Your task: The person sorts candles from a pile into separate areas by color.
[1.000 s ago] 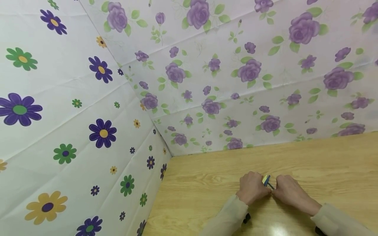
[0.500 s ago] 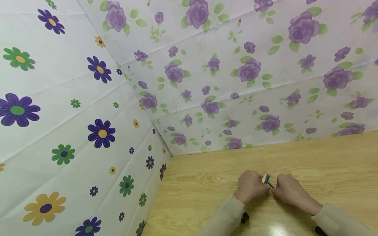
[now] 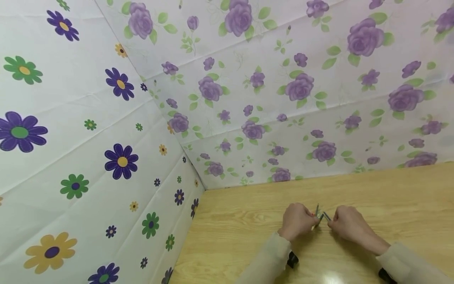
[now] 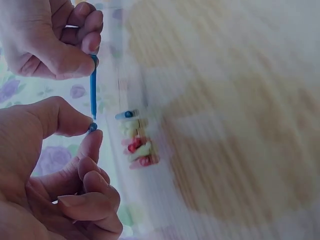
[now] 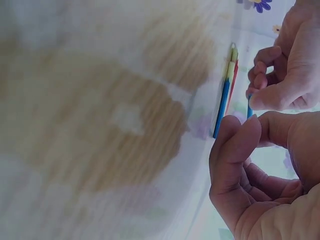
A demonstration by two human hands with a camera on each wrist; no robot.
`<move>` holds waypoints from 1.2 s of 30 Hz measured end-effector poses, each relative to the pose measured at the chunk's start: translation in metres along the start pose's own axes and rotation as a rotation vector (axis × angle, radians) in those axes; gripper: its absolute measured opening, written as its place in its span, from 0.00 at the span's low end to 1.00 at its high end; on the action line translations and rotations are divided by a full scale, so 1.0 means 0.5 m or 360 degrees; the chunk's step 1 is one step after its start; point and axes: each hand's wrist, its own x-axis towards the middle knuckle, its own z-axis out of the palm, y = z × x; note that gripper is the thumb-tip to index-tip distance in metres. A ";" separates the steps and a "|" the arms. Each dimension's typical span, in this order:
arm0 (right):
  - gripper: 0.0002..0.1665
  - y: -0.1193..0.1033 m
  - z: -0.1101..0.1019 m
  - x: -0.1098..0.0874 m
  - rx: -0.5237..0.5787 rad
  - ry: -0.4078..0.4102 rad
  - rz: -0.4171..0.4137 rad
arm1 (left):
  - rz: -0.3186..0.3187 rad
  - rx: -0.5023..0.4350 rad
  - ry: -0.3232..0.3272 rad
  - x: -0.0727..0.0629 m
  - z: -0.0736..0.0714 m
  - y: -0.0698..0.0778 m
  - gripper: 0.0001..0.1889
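Note:
My left hand (image 3: 298, 221) pinches a small round blue end (image 4: 92, 126) between thumb and index fingertip; the length behind it is hard to make out. My right hand (image 3: 347, 225) grips a thin blue stick (image 4: 93, 90) with a narrowed tip, which points at the left fingertips. Whether the tip touches there, I cannot tell. Beside the hands, several coloured sticks (image 4: 137, 147) in blue, yellowish and red lie on the table; the right wrist view shows them lengthwise, a blue stick (image 5: 221, 107) among them.
A wood-grain table (image 3: 241, 228) extends under and around both hands. White cloth walls with purple roses (image 3: 299, 86) and daisies (image 3: 122, 161) stand behind and on the left. Pale sleeves (image 3: 266, 256) cover the forearms, and dark wrist gear (image 3: 292, 259) sits under them.
The left hand has shifted a little to the left, so the gap between the hands is wider. A thin dark stick now points up beside the left fingers, and the right hand's stick tilts differently.

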 end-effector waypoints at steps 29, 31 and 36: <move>0.17 0.028 -0.057 0.115 0.0018 -0.0165 -0.0211 | 0.0149 -0.0106 -0.0197 0.134 -0.085 -0.032 0.09; 0.16 0.028 -0.061 0.122 0.0025 -0.0199 -0.0230 | 0.0160 -0.0114 -0.0235 0.139 -0.084 -0.034 0.10; 0.15 0.034 -0.066 0.136 0.0036 -0.0255 -0.0277 | 0.0255 -0.0084 -0.0288 0.151 -0.082 -0.040 0.12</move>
